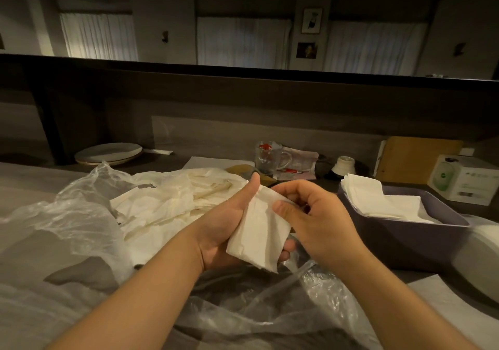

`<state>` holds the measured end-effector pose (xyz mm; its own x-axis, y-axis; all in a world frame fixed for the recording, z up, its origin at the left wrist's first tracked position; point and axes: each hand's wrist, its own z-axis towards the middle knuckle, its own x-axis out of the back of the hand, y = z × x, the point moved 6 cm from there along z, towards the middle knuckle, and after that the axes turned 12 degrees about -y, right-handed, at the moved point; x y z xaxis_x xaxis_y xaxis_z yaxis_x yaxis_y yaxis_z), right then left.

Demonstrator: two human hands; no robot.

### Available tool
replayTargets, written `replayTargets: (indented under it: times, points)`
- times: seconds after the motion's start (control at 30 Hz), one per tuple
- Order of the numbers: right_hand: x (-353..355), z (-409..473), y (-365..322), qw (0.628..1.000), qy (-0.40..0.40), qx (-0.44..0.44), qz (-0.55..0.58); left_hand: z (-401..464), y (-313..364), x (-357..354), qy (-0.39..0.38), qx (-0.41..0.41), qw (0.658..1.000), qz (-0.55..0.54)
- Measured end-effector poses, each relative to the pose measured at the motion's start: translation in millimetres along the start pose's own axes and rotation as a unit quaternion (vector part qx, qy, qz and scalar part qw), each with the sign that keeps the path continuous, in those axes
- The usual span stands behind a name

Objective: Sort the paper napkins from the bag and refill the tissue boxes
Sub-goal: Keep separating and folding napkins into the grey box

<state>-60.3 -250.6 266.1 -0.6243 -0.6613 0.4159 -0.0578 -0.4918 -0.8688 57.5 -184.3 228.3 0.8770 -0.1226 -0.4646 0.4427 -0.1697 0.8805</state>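
Observation:
A small stack of white folded napkins (pixel 259 231) lies in my left hand (pixel 226 225), palm up, thumb along its left edge and fingers curled under it. My right hand (pixel 316 214) pinches the stack's upper right part with thumb and fingers. Behind my hands a clear plastic bag (pixel 81 204) lies open on the counter with a heap of loose cream napkins (pixel 172 198) inside it. To the right stands a purple tissue box (pixel 399 239) without a lid, partly filled with white napkins (pixel 378 201).
A glass mug (pixel 270 158), a small white cup (pixel 344 165), a brown board (pixel 415 158) and a white carton (pixel 469 179) stand at the back right. Stacked plates (pixel 108 152) sit at the back left. A white object (pixel 478 258) lies at the right edge.

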Motion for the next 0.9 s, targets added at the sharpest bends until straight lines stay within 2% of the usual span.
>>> replayTargets:
  times: [0.17, 0.23, 0.33, 0.4, 0.47, 0.53, 0.6, 0.73, 0.9]
  points:
    - [-0.5, 1.6, 3.3, 0.996, 0.04, 0.033, -0.077, -4.1, -0.8, -9.3, -0.055, -0.004, 0.998, 0.041]
    - [4.3, 1.9, 1.8, 0.988, 0.094, 0.06, -0.109, -1.0, 1.5, -1.2, -0.029, -0.019, 0.999, 0.005]
    - [9.2, 2.1, 7.7, 0.989, 0.128, 0.043, -0.054, -0.3, 16.0, 15.1, 0.002, -0.088, 0.99, -0.109]
    - [-0.1, 4.9, 14.4, 0.997, 0.067, 0.008, -0.038, -4.7, 27.7, 27.5, 0.033, -0.139, 0.976, -0.162]
    - [-14.3, 9.7, 20.4, 0.992, -0.015, -0.029, -0.119, -7.4, 33.0, 39.4, 0.062, -0.171, 0.962, -0.202]
    - [-25.9, 17.8, 26.7, 0.967, -0.081, -0.061, -0.232, -8.5, 33.9, 44.5, 0.073, -0.189, 0.953, -0.227]
    - [-32.5, 27.6, 30.9, 0.945, -0.123, -0.082, -0.291, -7.9, 33.9, 44.5, 0.074, -0.197, 0.948, -0.238]
    - [-40.5, 44.0, 33.3, 0.931, -0.156, -0.096, -0.316, -7.0, 32.5, 41.1, 0.085, -0.199, 0.945, -0.244]
    - [-44.0, 53.8, 35.8, 0.925, -0.148, -0.092, -0.338, -7.0, 31.2, 43.9, 0.09, -0.195, 0.943, -0.254]
